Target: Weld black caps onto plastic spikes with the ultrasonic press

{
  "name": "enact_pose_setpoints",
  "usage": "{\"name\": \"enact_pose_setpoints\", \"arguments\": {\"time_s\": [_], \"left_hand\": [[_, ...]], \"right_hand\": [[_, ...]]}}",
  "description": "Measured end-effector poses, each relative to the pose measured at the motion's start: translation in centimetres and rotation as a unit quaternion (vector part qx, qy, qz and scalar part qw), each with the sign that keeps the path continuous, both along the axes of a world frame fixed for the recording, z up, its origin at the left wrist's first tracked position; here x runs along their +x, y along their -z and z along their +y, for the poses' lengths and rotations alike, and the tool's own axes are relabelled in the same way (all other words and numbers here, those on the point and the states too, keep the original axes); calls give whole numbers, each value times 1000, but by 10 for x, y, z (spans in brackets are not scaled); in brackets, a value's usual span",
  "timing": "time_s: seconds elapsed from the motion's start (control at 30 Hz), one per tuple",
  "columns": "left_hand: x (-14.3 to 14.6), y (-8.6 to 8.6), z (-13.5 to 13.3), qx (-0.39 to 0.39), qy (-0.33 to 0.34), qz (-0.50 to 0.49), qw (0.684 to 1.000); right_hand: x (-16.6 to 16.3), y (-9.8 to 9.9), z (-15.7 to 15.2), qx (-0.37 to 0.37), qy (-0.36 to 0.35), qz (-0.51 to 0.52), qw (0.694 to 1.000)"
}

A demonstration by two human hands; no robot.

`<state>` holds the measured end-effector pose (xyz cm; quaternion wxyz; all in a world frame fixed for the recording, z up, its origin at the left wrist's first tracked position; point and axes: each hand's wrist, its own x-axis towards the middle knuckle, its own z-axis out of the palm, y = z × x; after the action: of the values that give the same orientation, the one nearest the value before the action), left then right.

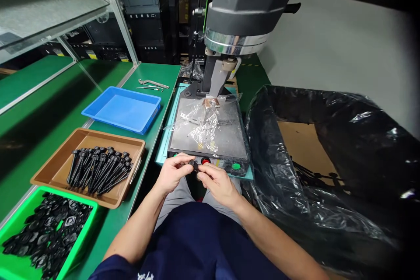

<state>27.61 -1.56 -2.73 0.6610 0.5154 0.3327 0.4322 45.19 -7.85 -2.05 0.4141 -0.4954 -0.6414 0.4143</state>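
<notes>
My left hand and my right hand meet in front of the machine's base, above my lap. Between their fingertips is a small black part; both hands pinch it, and the fingers cover much of it. Just beyond them, the front panel of the base carries a red button and a green button. Above the metal work plate, partly under clear plastic film, the machine's metal horn points down at a small copper-coloured block.
To the left on the green bench stand a blue tray, a brown tray with long black stems, and a green bin of small black parts. A wrench lies behind. At right is a black-lined box holding black pieces.
</notes>
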Motion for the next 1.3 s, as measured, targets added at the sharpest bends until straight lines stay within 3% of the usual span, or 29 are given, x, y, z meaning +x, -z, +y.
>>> {"name": "enact_pose_setpoints", "arguments": {"time_s": [0.13, 0.3, 0.47, 0.63, 0.77, 0.87, 0.93, 1.0, 1.1, 1.2, 1.3], "left_hand": [[-8, -1, 3, -14, 43, 23, 999], [-14, -4, 7, -24, 76, 56, 995], [-16, -5, 10, -25, 111, 65, 991], [-15, -4, 14, -27, 159, 75, 984], [-9, -4, 17, 9, 153, 98, 983], [-1, 0, 17, 47, 139, 124, 981], [5, 9, 17, 30, 124, 120, 985], [11, 23, 19, -25, 91, 106, 990], [20, 44, 33, -147, -9, 77, 986], [29, 55, 60, -216, -118, 6, 969], [37, 51, 87, -197, -150, -67, 966]], "right_hand": [[3, -2, 1, -72, -54, 35, 995], [2, -6, 3, 46, -4, -85, 995], [4, -4, 2, 49, 1, -108, 993], [9, 1, 4, 43, -8, -88, 995], [4, 12, 5, -52, 7, 19, 998], [-2, 27, 7, -142, -9, 159, 977], [-5, 40, 10, -184, 0, 244, 952], [-7, 55, 16, -235, 29, 318, 918], [-8, 79, 27, -299, 77, 371, 876], [-10, 99, 39, -296, 112, 390, 865], [-13, 109, 51, -245, 131, 414, 867]]}}
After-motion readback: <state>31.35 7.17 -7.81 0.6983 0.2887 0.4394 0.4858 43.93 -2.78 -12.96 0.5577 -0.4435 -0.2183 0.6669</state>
